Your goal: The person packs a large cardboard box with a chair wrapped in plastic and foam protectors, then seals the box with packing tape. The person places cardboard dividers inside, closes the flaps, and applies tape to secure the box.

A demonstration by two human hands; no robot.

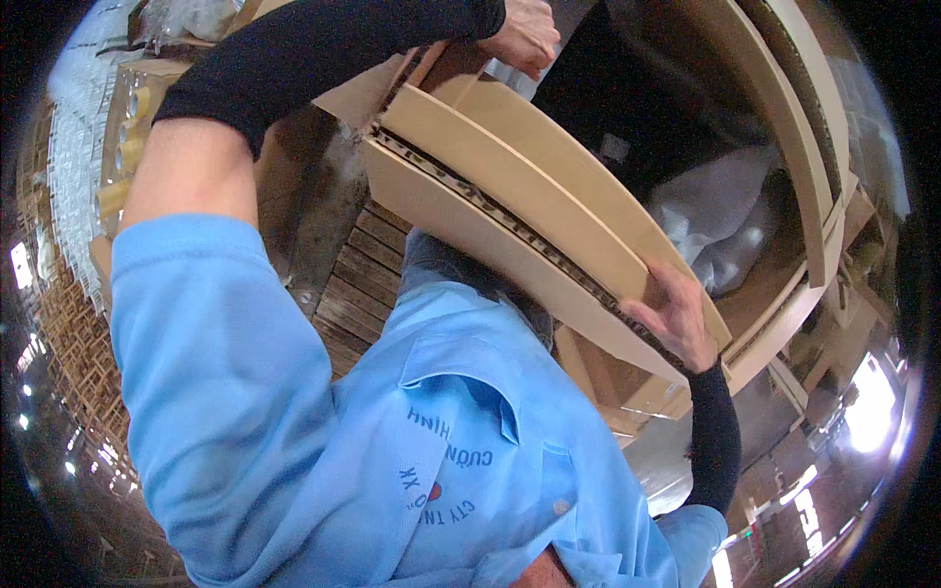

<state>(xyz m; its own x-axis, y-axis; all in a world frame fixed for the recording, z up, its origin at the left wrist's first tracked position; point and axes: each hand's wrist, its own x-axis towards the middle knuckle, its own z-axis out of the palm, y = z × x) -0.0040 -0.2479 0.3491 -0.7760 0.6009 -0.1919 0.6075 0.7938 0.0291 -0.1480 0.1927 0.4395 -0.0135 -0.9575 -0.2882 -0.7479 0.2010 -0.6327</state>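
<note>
Yellow rolls (128,155) sit at left — brown wooden slats (369,257) lie below.

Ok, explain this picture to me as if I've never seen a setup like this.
There is no machine here: the work is done by a person's two bare hands. The single picture comes from a wide fisheye camera on the person's head, looking down, so straight edges bend near the rim. The blue shirt and black sleeves are the wearer's own.

In front is a large open cardboard box. Grey plastic-looking material lies inside its dark interior. The right hand, fingers and thumb spread, rests on the near side. The left hand is curled by the far-left corner; whether it holds anything is unclear. Yellow rolls stand off to the left, and wooden slats show below.
</note>
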